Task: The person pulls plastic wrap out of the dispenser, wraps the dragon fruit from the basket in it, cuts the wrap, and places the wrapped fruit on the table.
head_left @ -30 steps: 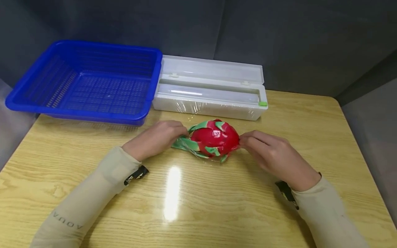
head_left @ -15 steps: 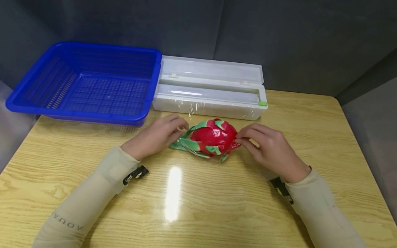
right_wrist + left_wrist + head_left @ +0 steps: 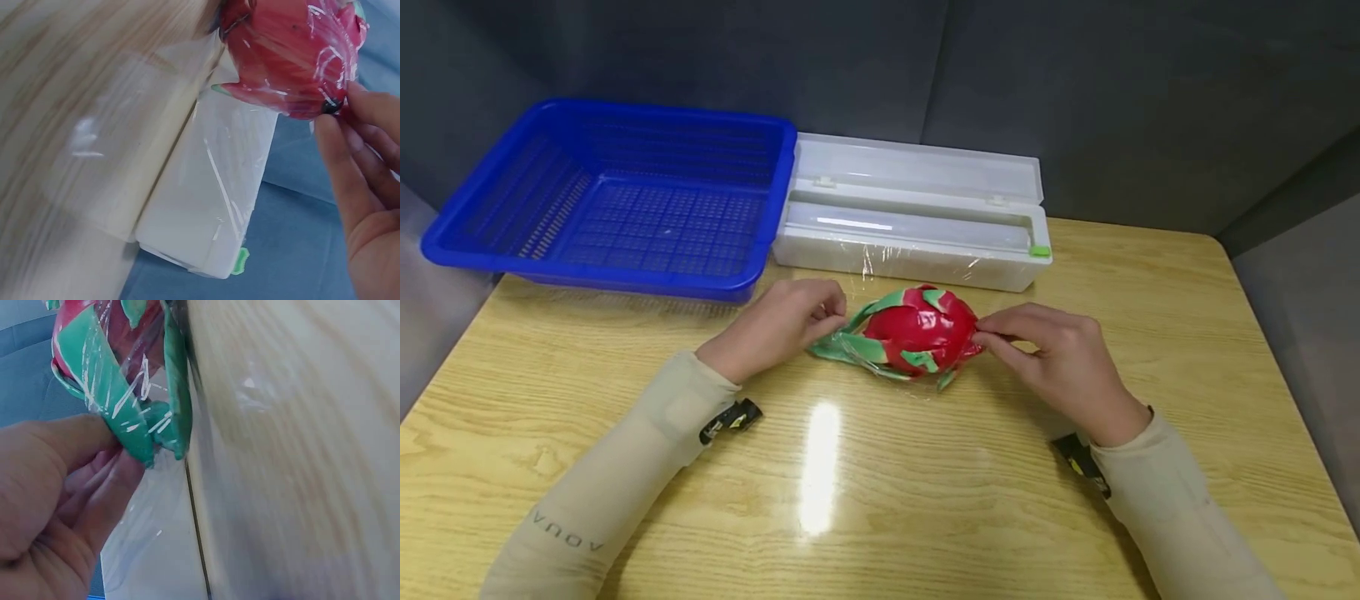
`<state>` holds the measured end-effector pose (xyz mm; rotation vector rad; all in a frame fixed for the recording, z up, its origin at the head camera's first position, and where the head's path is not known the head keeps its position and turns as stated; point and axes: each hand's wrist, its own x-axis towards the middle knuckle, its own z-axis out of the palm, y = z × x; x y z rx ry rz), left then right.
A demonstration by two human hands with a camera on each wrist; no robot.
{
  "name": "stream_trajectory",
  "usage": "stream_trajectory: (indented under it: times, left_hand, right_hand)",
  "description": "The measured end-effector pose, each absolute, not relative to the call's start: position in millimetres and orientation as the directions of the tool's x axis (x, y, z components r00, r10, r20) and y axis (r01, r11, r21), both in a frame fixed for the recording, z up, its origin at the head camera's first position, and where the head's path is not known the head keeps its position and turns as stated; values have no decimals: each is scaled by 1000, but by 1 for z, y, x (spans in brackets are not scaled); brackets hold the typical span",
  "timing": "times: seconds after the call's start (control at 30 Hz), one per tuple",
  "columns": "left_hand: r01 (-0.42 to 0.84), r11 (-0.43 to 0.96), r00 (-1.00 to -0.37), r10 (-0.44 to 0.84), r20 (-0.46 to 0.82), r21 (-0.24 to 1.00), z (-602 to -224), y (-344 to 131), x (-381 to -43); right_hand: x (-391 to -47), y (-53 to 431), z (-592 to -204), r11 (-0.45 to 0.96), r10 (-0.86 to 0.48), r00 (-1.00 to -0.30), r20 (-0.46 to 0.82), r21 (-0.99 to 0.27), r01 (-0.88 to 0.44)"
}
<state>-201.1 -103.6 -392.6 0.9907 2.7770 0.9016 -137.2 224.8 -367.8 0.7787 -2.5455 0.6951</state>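
A red dragon fruit point(image 3: 917, 329) with green leaf-like scales lies on its side mid-table, clear cling film point(image 3: 128, 403) drawn over it. At its leafy left end, my left hand point(image 3: 782, 323) pinches the film by the green tips between thumb and fingers. My right hand point(image 3: 1063, 354) pinches the film at the fruit's red right end, close to a dark spot seen in the right wrist view. Film stretches from the fruit back to a white wrap dispenser point(image 3: 910, 265), whose lid stands up over the roll.
A blue plastic basket point(image 3: 625, 279) stands at the back left, against the dispenser's left end. A green tab point(image 3: 1039, 251) sits on the dispenser's right corner. Dark cloth point(image 3: 1112, 108) hangs behind the wooden table point(image 3: 910, 500).
My right hand has moved slightly left and nearer the fruit's end. The left fingers have shifted their hold at the green tips. Fruit, basket and dispenser stay in place.
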Motion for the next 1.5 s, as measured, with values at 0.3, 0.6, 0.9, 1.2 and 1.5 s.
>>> stream_trajectory:
  times: [0.3, 0.6, 0.9, 1.2, 1.5]
  left_hand:
    - [620, 590, -729, 677, 101, 517, -388, -105, -197]
    - [599, 583, -677, 735, -42, 549, -378, -108, -192]
    - [686, 507, -617, 786, 48, 522, -382, -106, -193]
    - [694, 487, -611, 788, 76, 530, -384, -109, -195]
    - [679, 489, -627, 774, 85, 548, -389, -109, -199]
  right_hand:
    - [-129, 216, -368, 731, -465, -714, 523, -229, -643]
    - [-126, 214, -362, 742, -521, -704, 483, -151, -653]
    - [-125, 211, -360, 728, -550, -682, 481, -122, -674]
    - [-126, 210, -364, 743, -558, -679, 477, -78, -665]
    - [-128, 210, -370, 735, -553, -664, 502, -81, -673]
